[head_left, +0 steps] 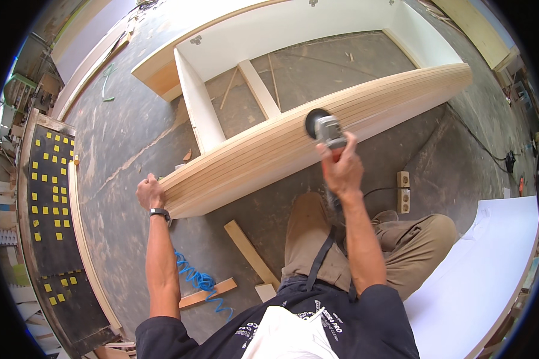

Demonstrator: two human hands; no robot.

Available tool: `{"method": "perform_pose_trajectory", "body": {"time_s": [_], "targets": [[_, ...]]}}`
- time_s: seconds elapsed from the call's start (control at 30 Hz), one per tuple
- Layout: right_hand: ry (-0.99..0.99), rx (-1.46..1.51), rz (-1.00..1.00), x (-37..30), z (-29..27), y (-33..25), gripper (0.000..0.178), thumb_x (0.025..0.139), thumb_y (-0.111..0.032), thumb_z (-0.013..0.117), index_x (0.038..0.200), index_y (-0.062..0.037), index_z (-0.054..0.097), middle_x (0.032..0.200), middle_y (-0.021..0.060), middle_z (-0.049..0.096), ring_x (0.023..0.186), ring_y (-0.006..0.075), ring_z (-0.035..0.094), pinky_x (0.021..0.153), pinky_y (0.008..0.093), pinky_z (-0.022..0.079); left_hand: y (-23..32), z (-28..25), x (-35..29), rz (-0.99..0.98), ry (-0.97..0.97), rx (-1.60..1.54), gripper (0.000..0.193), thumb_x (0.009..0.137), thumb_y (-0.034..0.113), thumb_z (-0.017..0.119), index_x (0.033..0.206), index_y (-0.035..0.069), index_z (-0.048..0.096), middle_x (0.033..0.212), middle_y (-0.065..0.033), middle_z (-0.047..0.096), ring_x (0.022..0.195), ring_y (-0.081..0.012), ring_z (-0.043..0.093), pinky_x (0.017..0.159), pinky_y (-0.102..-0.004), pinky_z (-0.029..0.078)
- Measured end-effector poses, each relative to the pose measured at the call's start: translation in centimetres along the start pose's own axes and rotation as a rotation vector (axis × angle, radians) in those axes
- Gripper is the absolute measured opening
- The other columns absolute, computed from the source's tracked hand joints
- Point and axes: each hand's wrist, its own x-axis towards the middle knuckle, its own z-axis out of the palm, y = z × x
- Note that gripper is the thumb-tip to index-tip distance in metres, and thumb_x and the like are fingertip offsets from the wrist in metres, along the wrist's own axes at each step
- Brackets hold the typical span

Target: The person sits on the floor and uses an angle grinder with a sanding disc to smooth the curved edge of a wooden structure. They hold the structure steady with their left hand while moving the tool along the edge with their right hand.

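A long wooden cabinet frame lies on the floor, its near side faced with a slatted wood panel (251, 155) of narrow pale strips. My right hand (345, 170) is closed round an angle grinder (329, 133) with a grey head and reddish-orange body. The grinder's dark round disc (317, 122) is over the panel's upper face near the middle; whether it touches cannot be told. At the panel's left end, my left hand (151, 192) grips the edge, its fingertips partly hidden behind the corner. White inner boards (200, 102) and a crosspiece (259, 90) stand behind the panel.
A power strip (403, 191) with a black cable lies right of my knees. Wood offcuts (248, 251) and a blue coiled hose (200, 280) lie near my left leg. A white sheet (479, 281) spreads at right; a dark board with yellow squares (51, 239) stands left.
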Motion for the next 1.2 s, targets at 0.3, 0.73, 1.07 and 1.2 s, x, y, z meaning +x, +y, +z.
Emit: {"method": "perform_pose_trajectory", "body": {"time_s": [0.3,0.73,1.07,1.2], "targets": [[-0.315,-0.139,-0.41,-8.5,8.7,-7.0,0.093,0.09,-0.067,0.076,0.149,-0.0027,0.044,0.097,0.0219,0.068,0.075,0.0414,0.075,0.06,0.053,0.063,-1.4,0.6,1.0,0.072,0.013,-0.013,0.052,0.093,0.041,0.055,0.078,-0.004,0.074,0.083,-0.027,0.075,0.076,-0.0425,0.07,0.076,-0.0537,0.052],[0.103,0.093,0.055,-0.4,0.3,1.7,0.079,0.093,-0.062,0.073,0.14,-0.004,0.048,0.099,0.0247,0.076,0.09,0.0456,0.077,0.08,0.0548,0.06,0.0,-0.2,-0.2,0.031,0.012,-0.026,0.052,0.092,0.041,0.055,0.08,-0.006,0.075,0.086,-0.0294,0.075,0.08,-0.0456,0.071,0.079,-0.0568,0.052],[0.144,0.231,-0.046,-4.4,5.2,0.6,0.087,0.088,-0.064,0.08,0.141,-0.0021,0.049,0.105,0.0246,0.075,0.089,0.044,0.077,0.078,0.0531,0.06,0.3,-0.2,-0.2,0.026,0.03,-0.017,0.053,0.092,0.042,0.056,0.078,-0.006,0.074,0.084,-0.029,0.075,0.077,-0.0443,0.071,0.078,-0.0552,0.053],[0.04,0.136,-0.276,-7.9,8.7,-0.7,0.087,0.086,-0.062,0.084,0.139,-0.0019,0.051,0.102,0.022,0.072,0.087,0.0407,0.076,0.069,0.0493,0.062,-0.8,0.6,0.6,0.061,0.022,-0.017,0.052,0.092,0.04,0.055,0.076,-0.007,0.072,0.082,-0.029,0.074,0.075,-0.0438,0.07,0.077,-0.0551,0.052]]}}
